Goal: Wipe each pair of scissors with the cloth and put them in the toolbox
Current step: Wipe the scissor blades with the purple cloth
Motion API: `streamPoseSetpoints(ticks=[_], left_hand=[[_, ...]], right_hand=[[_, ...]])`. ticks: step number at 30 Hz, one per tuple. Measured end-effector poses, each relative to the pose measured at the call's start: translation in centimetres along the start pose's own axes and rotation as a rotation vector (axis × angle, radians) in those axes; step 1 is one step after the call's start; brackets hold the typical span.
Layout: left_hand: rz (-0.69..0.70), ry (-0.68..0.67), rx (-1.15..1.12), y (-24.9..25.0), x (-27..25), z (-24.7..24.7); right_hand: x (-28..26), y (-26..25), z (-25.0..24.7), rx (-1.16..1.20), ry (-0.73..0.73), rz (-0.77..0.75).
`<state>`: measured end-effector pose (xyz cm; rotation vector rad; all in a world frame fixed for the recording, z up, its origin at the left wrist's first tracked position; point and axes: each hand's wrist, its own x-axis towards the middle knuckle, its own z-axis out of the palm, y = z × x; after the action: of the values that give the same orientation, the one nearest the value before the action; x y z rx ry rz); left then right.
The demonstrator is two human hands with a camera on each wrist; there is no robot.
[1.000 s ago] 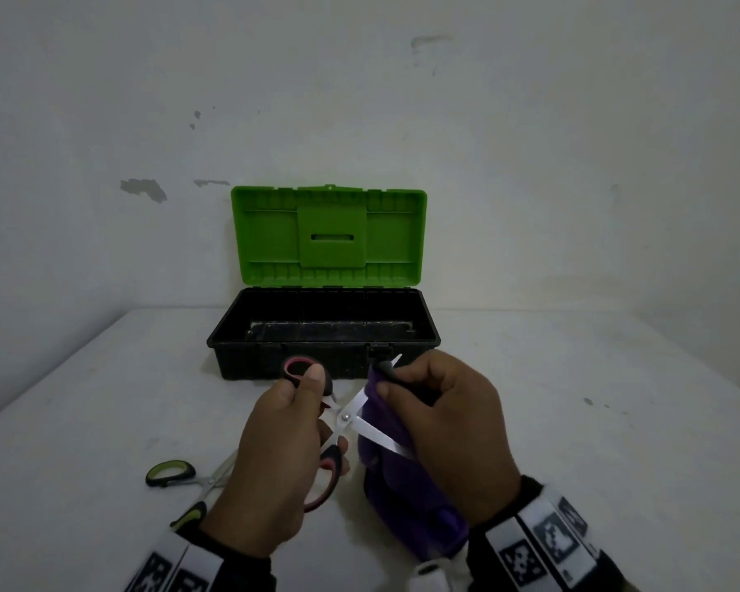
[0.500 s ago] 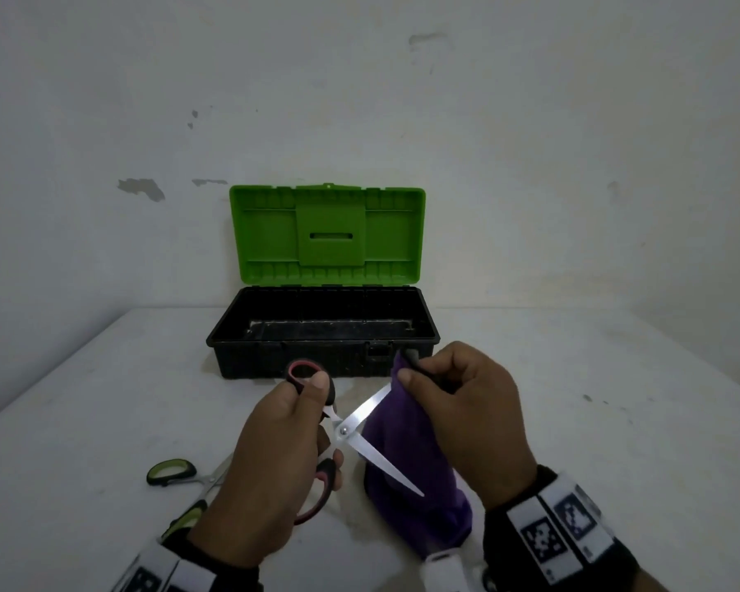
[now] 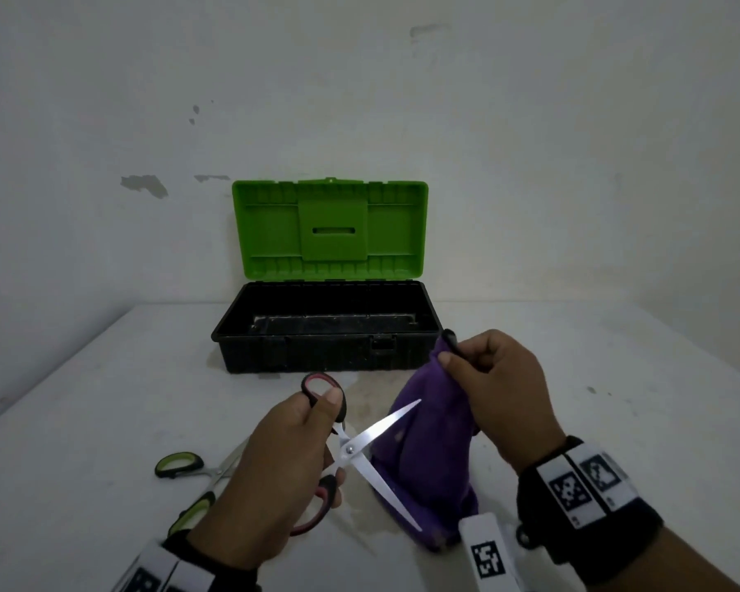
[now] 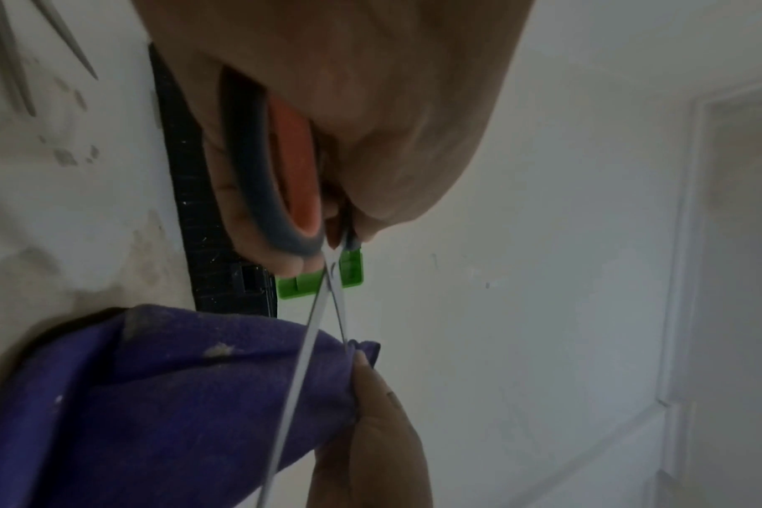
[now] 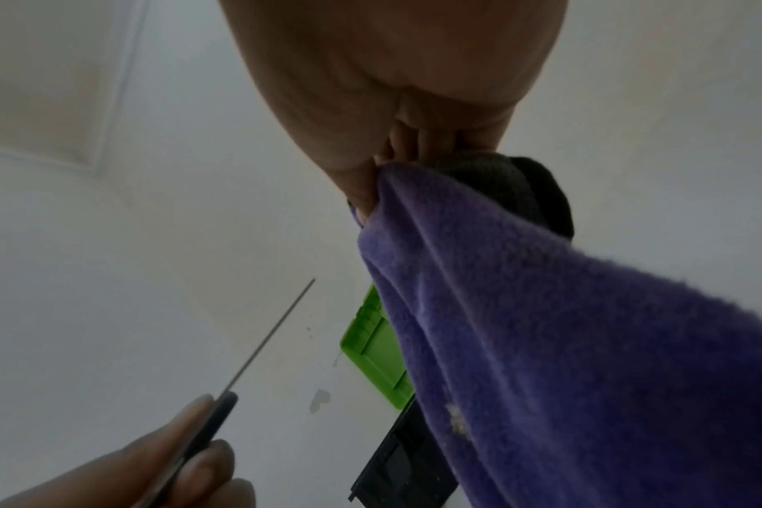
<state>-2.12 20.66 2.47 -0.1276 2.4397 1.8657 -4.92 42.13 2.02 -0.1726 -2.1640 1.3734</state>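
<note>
Left hand fingers around open red-handled scissors; right hand fingers pinching purple cloth.

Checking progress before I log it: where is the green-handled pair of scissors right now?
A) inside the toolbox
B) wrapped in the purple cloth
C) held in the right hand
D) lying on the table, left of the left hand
D: the green-handled scissors lie flat on the table beside the left hand, which holds the red-handled scissors; the toolbox shows no scissors inside.
</note>
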Motion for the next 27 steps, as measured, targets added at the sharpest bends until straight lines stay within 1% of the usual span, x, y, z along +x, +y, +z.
streamPoseSetpoints(ticks=[3, 6, 9, 12, 14, 18, 19, 21, 23, 25, 26, 27], left_hand=[[-0.014, -0.092, -0.009, -0.4, 0.3, 0.2], [0.032, -0.148, 0.064, -0.6, 0.7, 0.6], [0.065, -0.143, 0.100, -0.5, 1.2, 1.0], [0.089, -0.126, 0.116, -0.4, 1.6, 0.9], [0.111, -0.116, 0.111, -0.3, 1.9, 0.8], [0.129, -0.106, 0.071, 0.1, 2.0, 0.7], [0.146, -0.112, 0.081, 0.1, 2.0, 0.8], [0.184, -0.124, 0.096, 0.1, 2.0, 0.8], [0.204, -0.136, 0.104, 0.1, 1.9, 0.9], [0.219, -0.147, 0.106, 0.2, 1.9, 1.0], [0.225, -0.152, 0.106, 0.2, 1.9, 1.1], [0.234, -0.155, 0.103, 0.3, 1.9, 1.1]], right_hand=[[0.5, -0.6, -0.1, 0.002, -0.080, -0.048], [0.5, -1.6, 0.5, 0.012, -0.179, -0.142], [-0.5, -2.6, 0.9, 0.034, -0.310, -0.253], [-2.3, -2.7, 1.0, 0.064, -0.502, -0.299], [-3.5, -2.3, 0.7, 0.009, -0.605, -0.343], [-4.7, -1.9, -1.0, -0.155, -0.713, -0.501], [-4.9, -2.1, -1.4, -0.168, -0.737, -0.516], [-4.9, -2.3, -2.0, -0.074, -0.748, -0.485], [-4.3, -2.2, -2.0, -0.013, -0.658, -0.446], [-3.4, -2.0, -1.7, -0.115, -0.552, -0.437], [-3.0, -2.0, -1.5, -0.217, -0.537, -0.442], [-2.7, -2.0, -1.3, -0.312, -0.557, -0.453]])
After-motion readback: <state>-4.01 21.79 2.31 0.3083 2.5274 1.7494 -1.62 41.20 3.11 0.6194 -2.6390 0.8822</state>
